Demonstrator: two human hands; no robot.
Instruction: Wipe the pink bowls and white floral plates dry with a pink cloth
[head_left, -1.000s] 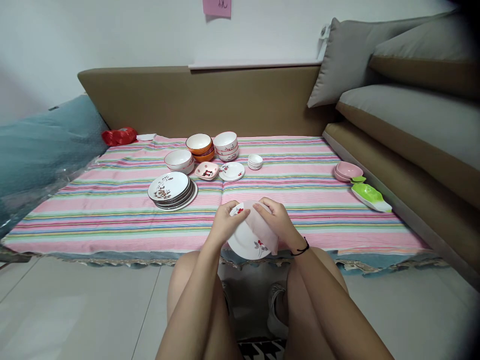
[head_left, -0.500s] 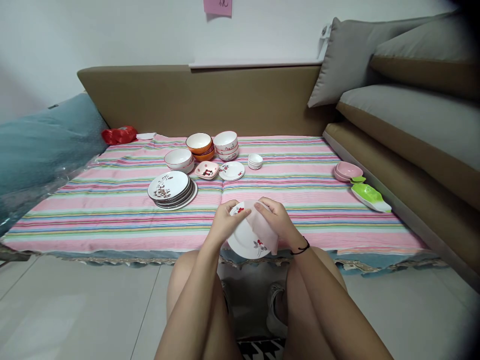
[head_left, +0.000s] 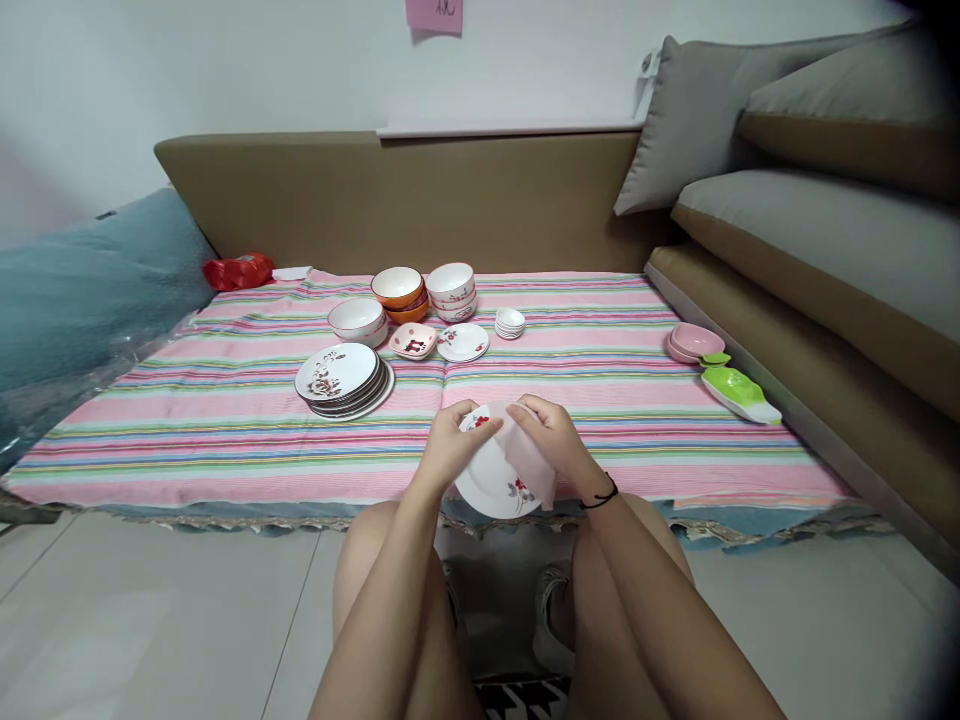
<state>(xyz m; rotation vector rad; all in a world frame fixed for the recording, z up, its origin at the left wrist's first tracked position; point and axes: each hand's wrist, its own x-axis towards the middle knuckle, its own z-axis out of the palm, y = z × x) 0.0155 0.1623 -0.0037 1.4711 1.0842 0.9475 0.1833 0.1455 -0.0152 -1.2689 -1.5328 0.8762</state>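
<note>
Held between two hands, over the near edge of a striped cloth (head_left: 600, 375): a white flowered plate (head_left: 486, 482), tilted, painted face turned up toward the wearer. At the plate's upper left rim, the left hand (head_left: 448, 447), gripping it, thumb laid on the face, most other fingers hidden. At the plate's upper right, the right hand (head_left: 553, 437), pinching a pale pink rag (head_left: 531, 466) against the face, with the loose end hanging down over the right side. Thumb tips just beside each other near the plate's top. Lower rim out of both grasps, overlapping the near edge in view; impossible to tell how high above it.

Below the plate, to either side, two knees (head_left: 369, 535). Directly beyond the plate, a band of stripes, then small flowered plates (head_left: 463, 343) and stacked white dishes (head_left: 510, 320). To the plate's left, another striped gap, then a stack of dark-rimmed plates (head_left: 337, 374); behind these, white bowls (head_left: 357, 319) and orange bowls (head_left: 397, 288). To the plate's right, the widest stretch of stripes, out to pink bowls (head_left: 697, 342) and a green dish (head_left: 736, 388), just beside piled cushions (head_left: 810, 210). Farthest beyond the plate, along the far edge, a brown backrest (head_left: 405, 200).
</note>
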